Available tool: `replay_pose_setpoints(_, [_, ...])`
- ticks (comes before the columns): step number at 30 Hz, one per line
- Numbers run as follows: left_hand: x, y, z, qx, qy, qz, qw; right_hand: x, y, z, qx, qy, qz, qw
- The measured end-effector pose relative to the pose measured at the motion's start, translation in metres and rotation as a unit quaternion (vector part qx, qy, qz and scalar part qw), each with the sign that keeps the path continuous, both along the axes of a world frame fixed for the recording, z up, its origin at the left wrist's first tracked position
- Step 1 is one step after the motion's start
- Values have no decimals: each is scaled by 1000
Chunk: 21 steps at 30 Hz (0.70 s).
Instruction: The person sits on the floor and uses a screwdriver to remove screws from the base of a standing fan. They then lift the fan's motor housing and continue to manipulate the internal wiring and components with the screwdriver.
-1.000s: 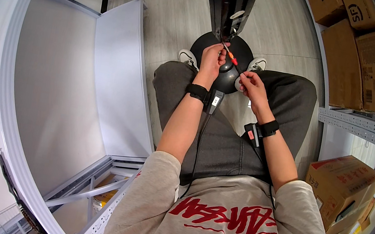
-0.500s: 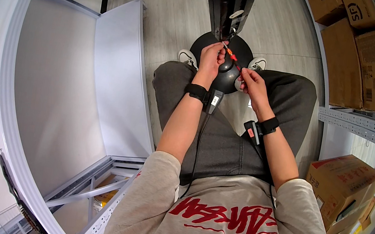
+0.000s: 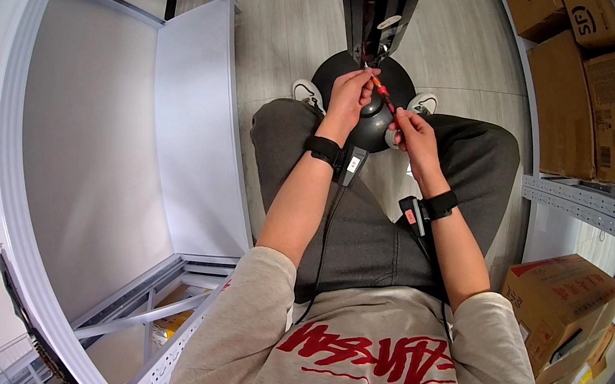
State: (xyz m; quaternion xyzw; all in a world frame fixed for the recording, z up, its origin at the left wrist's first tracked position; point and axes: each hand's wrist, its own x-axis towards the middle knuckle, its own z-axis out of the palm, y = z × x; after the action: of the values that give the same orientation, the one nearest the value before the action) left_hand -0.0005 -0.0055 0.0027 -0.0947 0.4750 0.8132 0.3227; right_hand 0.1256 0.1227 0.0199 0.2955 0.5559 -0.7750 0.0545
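Two bare hands are shown meeting over a dark rounded housing held above the lap of a seated person. The left hand is closed around the upper part of the housing, its grip narrow and wrapped on the dark body, with the fingertips near the foot of a black upright column. The right hand is pinched on a slim red-handled screwdriver, whose tip is directed up and to the left, toward the point where housing and column meet. Black bands with small clipped modules are worn on both wrists, and a thin cable is seen running down from the left one. A round black base lies on the pale wood-look floor just behind the housing, between two white shoes.

For the step in hand, the tool is best kept in line with the fastener, with steady pressure along its axis, while the housing is braced firmly by the left hand so that the tip is not thrown off. Whether the tip is seated cannot be told.

Cardboard boxes are stacked on grey metal shelving to the right; a white panel stands to the left.
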Motion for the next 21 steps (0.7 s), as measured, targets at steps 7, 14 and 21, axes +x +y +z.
replay_pose_setpoints(7, [0, 0, -2, 5, 2, -1, 1000, -1, -2, -2, 30, 25, -9, 999])
replay_pose_setpoints(14, [1, 3, 0, -19, -3, -22, 1000, -1, -8, -16, 156, 85, -32, 984])
replay_pose_setpoints(21, [2, 1, -1, -10, 9, -20, 1000, -1, 7, 3, -96, -90, 67, 989])
